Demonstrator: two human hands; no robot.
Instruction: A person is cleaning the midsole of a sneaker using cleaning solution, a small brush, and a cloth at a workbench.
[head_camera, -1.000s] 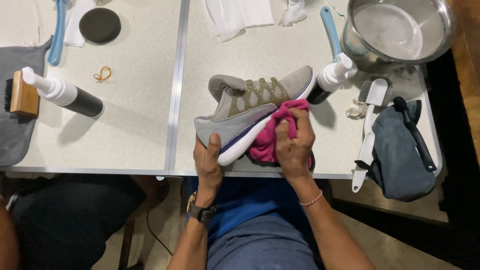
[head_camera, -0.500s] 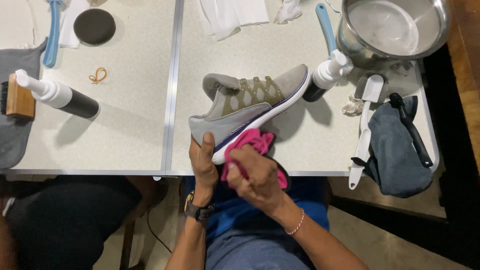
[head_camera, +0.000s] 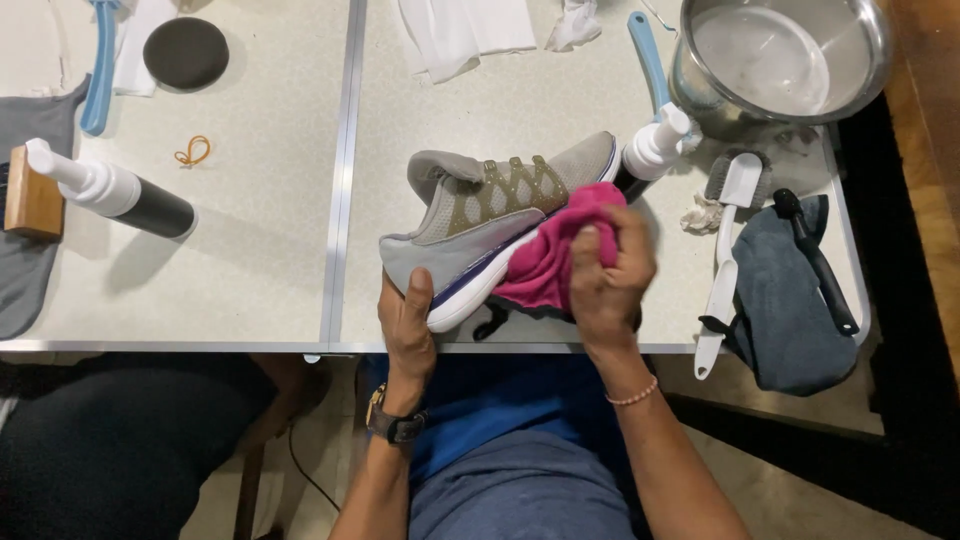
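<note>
Shoe (head_camera: 490, 215) is lying tilted on its side at the table's (head_camera: 250, 270) near edge; left hand (head_camera: 408, 325) is gripping the heel, right hand (head_camera: 610, 275) is bunched tight on a pink cloth (head_camera: 550, 265) pressed to the sole rim; better w/ short firm strokes, heel braced; spray bottle (head_camera: 650, 150) is standing just behind.

1. The right hand (head_camera: 608, 275) with the pink cloth (head_camera: 555, 255) has moved up from below the table edge half a second ago and now presses on the side of the shoe (head_camera: 490, 225), near its middle.
2. The cloth now covers part of the white sole and the grey upper.
3. The shoe has tilted slightly, its toe lifted nearer the spray bottle (head_camera: 650, 150).
</note>
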